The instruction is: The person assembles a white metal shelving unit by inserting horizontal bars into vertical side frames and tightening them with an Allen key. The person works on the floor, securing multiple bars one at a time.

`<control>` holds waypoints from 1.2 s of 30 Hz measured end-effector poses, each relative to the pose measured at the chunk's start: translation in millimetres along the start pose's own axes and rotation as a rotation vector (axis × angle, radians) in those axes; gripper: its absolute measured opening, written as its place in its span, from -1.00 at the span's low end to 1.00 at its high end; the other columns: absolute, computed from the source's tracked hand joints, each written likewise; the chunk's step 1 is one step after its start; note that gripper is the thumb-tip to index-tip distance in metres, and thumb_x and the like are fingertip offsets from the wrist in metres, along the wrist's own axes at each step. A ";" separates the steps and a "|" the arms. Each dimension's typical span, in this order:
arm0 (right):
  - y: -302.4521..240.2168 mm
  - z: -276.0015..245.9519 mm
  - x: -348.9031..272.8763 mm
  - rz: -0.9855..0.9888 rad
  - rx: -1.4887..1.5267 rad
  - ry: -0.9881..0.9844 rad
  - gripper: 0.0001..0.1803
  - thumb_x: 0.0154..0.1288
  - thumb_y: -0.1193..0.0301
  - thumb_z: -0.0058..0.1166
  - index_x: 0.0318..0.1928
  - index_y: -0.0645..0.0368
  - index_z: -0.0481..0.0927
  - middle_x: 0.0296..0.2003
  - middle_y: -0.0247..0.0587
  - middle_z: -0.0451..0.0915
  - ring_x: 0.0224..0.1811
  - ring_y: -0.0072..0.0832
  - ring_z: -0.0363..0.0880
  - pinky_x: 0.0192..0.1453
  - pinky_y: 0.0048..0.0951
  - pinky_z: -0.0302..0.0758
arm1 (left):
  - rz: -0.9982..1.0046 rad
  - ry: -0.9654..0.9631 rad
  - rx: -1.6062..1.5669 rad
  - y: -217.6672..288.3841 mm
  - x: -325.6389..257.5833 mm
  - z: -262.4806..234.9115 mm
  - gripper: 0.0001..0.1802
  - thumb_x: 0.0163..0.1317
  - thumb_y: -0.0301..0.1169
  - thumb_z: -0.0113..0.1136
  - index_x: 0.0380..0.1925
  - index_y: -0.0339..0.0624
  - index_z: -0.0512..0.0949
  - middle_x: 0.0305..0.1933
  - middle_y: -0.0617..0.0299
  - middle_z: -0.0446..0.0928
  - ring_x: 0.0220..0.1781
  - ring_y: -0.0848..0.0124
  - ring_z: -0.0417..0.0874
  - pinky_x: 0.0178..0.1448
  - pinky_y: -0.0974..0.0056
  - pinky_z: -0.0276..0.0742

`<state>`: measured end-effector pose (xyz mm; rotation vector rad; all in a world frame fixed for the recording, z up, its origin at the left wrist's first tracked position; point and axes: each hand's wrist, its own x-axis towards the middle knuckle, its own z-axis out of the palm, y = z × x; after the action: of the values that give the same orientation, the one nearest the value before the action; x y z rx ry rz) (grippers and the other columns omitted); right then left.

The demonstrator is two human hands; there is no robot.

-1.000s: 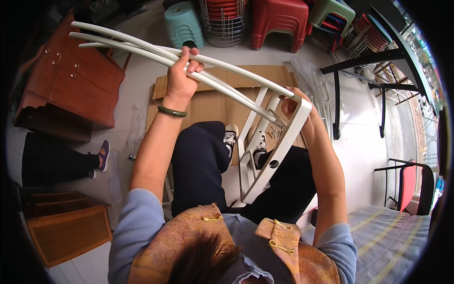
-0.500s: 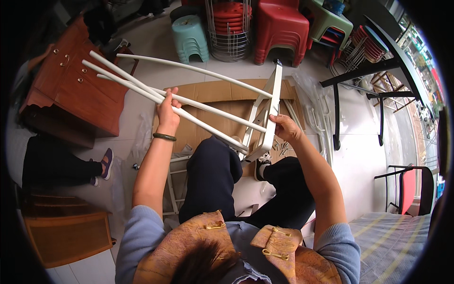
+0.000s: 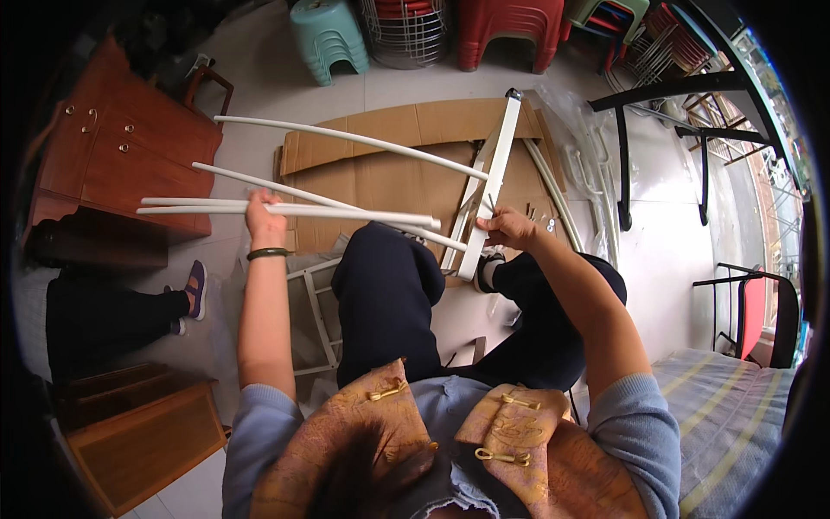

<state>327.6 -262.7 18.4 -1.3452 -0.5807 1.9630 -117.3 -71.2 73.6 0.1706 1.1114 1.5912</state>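
My left hand [image 3: 266, 221] is closed around two white metal tubes [image 3: 346, 212], lying nearly level and close together. Their right ends stop over my knee, apart from the white metal frame [image 3: 494, 164]. Another white tube [image 3: 298, 190] passes by the same hand and reaches the frame's near end; whether my fingers also hold it is unclear. A farther white tube [image 3: 363, 140] runs to the frame's middle. My right hand [image 3: 508, 228] pinches the frame's bar near its lower end, where a thin dark piece sticks up. The frame leans, with a black cap at its far end.
Flattened cardboard [image 3: 380, 169] lies under the work, with small hardware [image 3: 543, 218] and more white tubes [image 3: 553, 190] to the right. A wooden cabinet [image 3: 112, 130] stands left, near another person's foot [image 3: 197, 290]. Stacked stools [image 3: 328, 39] line the back; a black-legged table [image 3: 622, 164] stands right.
The two tubes in my left hand have swung to a level position, their right ends now away from the frame. My left hand moved left and nearer; my right hand stays at the frame.
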 end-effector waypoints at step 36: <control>-64.3 81.7 -37.1 0.110 -1.666 0.415 -0.47 -0.14 0.05 0.22 -0.11 -0.01 0.56 -0.10 -0.24 0.54 -0.01 -0.35 0.48 0.00 -0.36 0.44 | 0.068 -0.592 0.122 90.1 -143.0 122.8 -0.80 0.18 -0.38 0.09 -0.25 -0.09 0.30 -0.28 0.18 0.38 -0.12 0.22 0.47 -0.10 -0.02 0.46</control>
<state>278.5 -246.0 115.8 -2.5653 -2.1360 0.8734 -51.2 -114.4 267.1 0.7176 0.7381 1.3970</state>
